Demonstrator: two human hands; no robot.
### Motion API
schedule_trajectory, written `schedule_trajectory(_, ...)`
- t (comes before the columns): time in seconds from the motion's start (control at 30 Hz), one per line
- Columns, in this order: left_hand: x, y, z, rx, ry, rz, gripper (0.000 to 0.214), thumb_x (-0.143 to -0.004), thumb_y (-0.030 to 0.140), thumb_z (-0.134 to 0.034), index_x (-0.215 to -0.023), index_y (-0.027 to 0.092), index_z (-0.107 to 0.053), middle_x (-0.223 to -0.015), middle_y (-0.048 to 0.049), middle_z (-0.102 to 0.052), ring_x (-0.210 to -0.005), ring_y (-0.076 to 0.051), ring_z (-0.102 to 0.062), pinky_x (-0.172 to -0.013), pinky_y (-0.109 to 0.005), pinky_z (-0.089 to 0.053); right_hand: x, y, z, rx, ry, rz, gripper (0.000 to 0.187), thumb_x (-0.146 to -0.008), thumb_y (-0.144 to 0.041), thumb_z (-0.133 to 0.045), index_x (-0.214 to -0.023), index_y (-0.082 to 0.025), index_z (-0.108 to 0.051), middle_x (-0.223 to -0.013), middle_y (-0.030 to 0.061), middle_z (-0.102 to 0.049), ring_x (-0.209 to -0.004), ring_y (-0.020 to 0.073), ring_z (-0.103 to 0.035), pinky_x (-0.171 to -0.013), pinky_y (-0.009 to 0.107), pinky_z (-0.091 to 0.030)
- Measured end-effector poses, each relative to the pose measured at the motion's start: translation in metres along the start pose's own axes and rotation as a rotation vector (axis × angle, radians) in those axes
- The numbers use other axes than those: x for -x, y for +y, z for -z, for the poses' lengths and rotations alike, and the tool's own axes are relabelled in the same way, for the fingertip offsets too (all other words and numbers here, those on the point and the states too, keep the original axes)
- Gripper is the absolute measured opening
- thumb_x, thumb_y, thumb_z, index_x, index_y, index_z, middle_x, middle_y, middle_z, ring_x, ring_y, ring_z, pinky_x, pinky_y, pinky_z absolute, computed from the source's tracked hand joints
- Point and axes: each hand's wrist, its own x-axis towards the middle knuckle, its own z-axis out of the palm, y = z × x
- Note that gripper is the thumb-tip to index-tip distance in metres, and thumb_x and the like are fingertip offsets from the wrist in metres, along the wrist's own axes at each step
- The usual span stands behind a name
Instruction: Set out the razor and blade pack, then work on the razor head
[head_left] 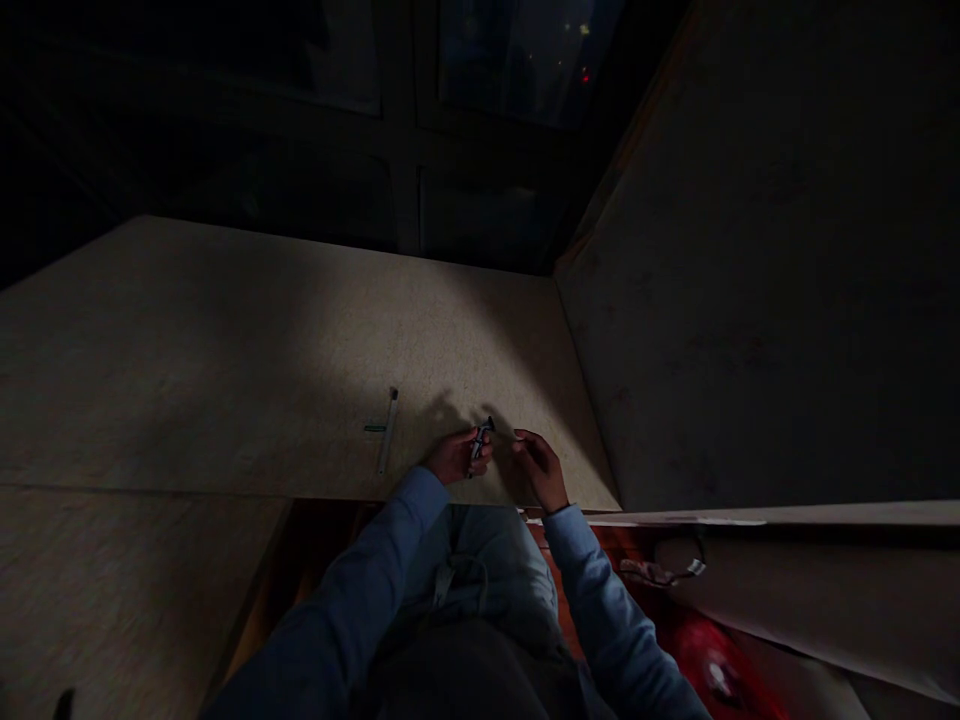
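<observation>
My left hand is closed around a small tool with a metallic shaft and dark head; its exact kind is too dim to make out. The tool's dark end points up and away from me. Just to the right of it, my right hand hovers over the tabletop, its fingers loosely bent and apart, not touching the tool. A slim pale stick with a black end lies left of my left hand. Beside that stick is a short dark green strip.
The light-coloured tabletop ends at dark window panes at the back. A tall dark panel rises along its right side. Below, at the right, are a red item and a dark cord with a white tag.
</observation>
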Motion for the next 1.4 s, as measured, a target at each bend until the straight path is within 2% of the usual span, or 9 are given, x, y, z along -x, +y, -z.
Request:
schedule_trajectory(0.1, -0.003, -0.003, 0.005, -0.034, 0.000, 0.042, 0.020, -0.088, 0.033, -0.063, -0.088, 0.013, -0.064, -0.068, -0.0020, -0.054, -0.050, -0.011, -0.044, -0.048, -0.025, -0.032, -0.002, -0.020, -0.009, -0.098, -0.073, 0.015, 0.047, -0.084, -0.050, -0.068, -0.121, -0.021, -0.064, -0.092, 0.0047, -0.069, -0.083, 0.0195, -0.066, -0.080, 0.035, -0.055)
schedule_trajectory(0.27, -0.006, -0.007, 0.013, -0.072, -0.002, 0.041, 0.025, -0.083, 0.035, -0.071, -0.092, 0.013, -0.065, -0.067, -0.0010, -0.056, -0.049, -0.010, -0.045, -0.049, -0.026, -0.030, -0.009, -0.038, -0.012, -0.274, -0.238, -0.030, 0.049, -0.082, -0.046, -0.074, -0.125, -0.025, -0.063, -0.105, 0.0038, -0.065, -0.084, 0.0168, -0.065, -0.084, 0.034, -0.055)
schedule_trajectory(0.43, -0.005, -0.009, 0.016, -0.099, -0.004, 0.002, 0.029, -0.080, 0.035, -0.076, -0.093, 0.012, -0.066, -0.069, -0.0025, -0.059, -0.049, -0.009, -0.045, -0.050, -0.026, -0.030, -0.011, -0.037, -0.010, -0.308, -0.314, -0.063, 0.047, -0.082, -0.047, -0.074, -0.122, -0.025, -0.066, -0.106, 0.0047, -0.067, -0.085, 0.0182, -0.066, -0.086, 0.038, -0.055)
schedule_trajectory(0.73, -0.006, -0.010, 0.021, -0.133, 0.012, -0.021, 0.039, -0.068, 0.038, -0.086, -0.091, 0.011, -0.068, -0.072, -0.0037, -0.062, -0.053, -0.009, -0.048, -0.049, -0.023, -0.031, -0.015, -0.025, -0.012, -0.369, -0.388, -0.096, 0.052, -0.080, -0.047, -0.076, -0.126, -0.025, -0.065, -0.104, 0.0053, -0.069, -0.078, 0.0163, -0.067, -0.068, 0.030, -0.055)
schedule_trajectory(0.87, -0.006, -0.011, 0.024, -0.142, 0.024, -0.025, 0.038, -0.070, 0.037, -0.084, -0.095, 0.012, -0.068, -0.075, -0.0049, -0.064, -0.056, -0.010, -0.051, -0.050, -0.022, -0.031, -0.018, -0.024, -0.013, -0.383, -0.401, -0.101, 0.049, -0.080, -0.045, -0.076, -0.124, -0.025, -0.065, -0.104, 0.0055, -0.070, -0.077, 0.0166, -0.067, -0.068, 0.031, -0.055)
schedule_trajectory(1.07, -0.008, -0.011, 0.026, -0.137, 0.039, -0.025, 0.037, -0.070, 0.036, -0.085, -0.091, 0.011, -0.068, -0.072, -0.0048, -0.063, -0.060, -0.012, -0.055, -0.051, -0.022, -0.031, -0.017, -0.026, -0.014, -0.396, -0.383, -0.112, 0.051, -0.079, -0.048, -0.077, -0.122, -0.025, -0.065, -0.104, 0.0063, -0.070, -0.076, 0.0164, -0.067, -0.068, 0.031, -0.055)
schedule_trajectory(1.4, -0.008, -0.012, 0.020, -0.147, 0.019, -0.026, 0.031, -0.074, 0.037, -0.082, -0.081, 0.011, -0.066, -0.065, -0.0027, -0.060, -0.048, -0.008, -0.047, -0.048, -0.024, -0.031, -0.016, -0.027, -0.014, -0.395, -0.327, -0.121, 0.052, -0.076, -0.054, -0.077, -0.116, -0.023, -0.068, -0.099, 0.0062, -0.071, -0.074, 0.0181, -0.066, -0.065, 0.032, -0.054)
